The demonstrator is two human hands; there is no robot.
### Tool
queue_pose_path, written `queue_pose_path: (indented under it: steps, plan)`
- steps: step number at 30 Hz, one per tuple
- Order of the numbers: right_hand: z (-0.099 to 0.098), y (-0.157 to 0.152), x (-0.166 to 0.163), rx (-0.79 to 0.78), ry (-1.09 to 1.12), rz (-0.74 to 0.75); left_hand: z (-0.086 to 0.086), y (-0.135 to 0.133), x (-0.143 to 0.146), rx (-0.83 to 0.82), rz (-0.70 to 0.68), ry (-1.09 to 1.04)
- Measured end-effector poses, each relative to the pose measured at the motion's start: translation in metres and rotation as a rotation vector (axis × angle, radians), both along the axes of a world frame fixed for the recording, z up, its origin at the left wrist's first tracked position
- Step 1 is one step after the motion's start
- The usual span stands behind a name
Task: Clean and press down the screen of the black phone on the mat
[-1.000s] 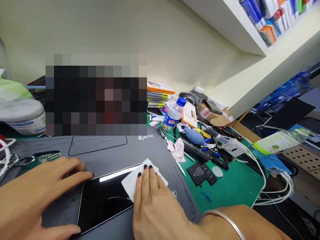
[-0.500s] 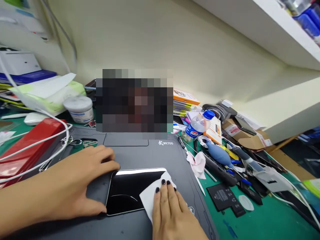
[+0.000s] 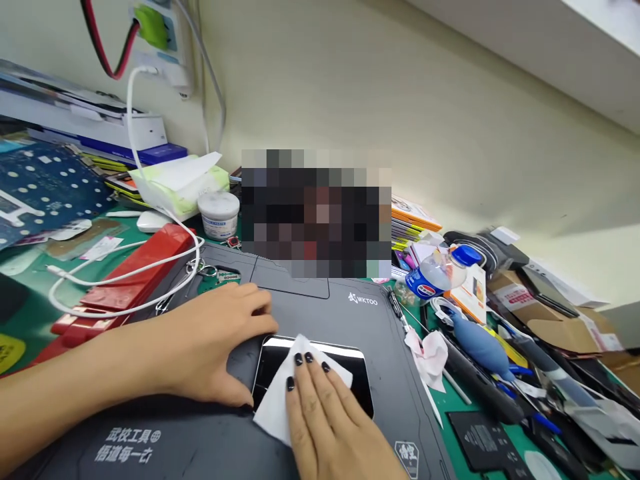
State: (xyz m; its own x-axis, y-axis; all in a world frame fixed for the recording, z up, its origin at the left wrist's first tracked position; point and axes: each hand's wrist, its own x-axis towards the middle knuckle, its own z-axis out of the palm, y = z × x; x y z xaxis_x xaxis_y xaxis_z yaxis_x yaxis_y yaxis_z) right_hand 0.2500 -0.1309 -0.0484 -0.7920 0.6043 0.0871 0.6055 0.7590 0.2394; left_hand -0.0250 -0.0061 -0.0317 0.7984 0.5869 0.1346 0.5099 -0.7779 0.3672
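A smartphone (image 3: 361,373) with a dark, glossy screen lies face up on a grey work mat (image 3: 300,320). My left hand (image 3: 225,347) holds the phone's left end, its thumb by the near corner and its forefinger by the far one. Under the flat fingers of my right hand (image 3: 330,427) is a white wipe (image 3: 277,400), pressed onto the middle of the screen. The fingers of that hand lie side by side; its thumb is hidden. The wipe covers much of the screen, leaving the right end visible.
Left of the mat lie a red tool (image 3: 135,273) and a looped white cable (image 3: 125,313). A lidded tub (image 3: 219,217) stands behind. At right are a bottle (image 3: 440,270), a crumpled tissue (image 3: 430,357), a blue air blower (image 3: 480,343) and a phone battery (image 3: 480,437).
My right hand has slid the wipe leftward over the screen, from the phone's right end to its middle. My left hand stays at the left end. The whole view has shifted.
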Motion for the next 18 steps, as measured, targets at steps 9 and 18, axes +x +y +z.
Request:
queue_pose_path:
  steps: [9,18]
  plan:
    - [0.005,0.024,-0.03,0.02,0.075,0.186,0.008,0.001,0.001,-0.032,-0.008,0.039]
    - [0.026,0.031,-0.028,-0.233,-0.034,0.004,0.028,-0.001,0.006,-0.095,0.02,0.147]
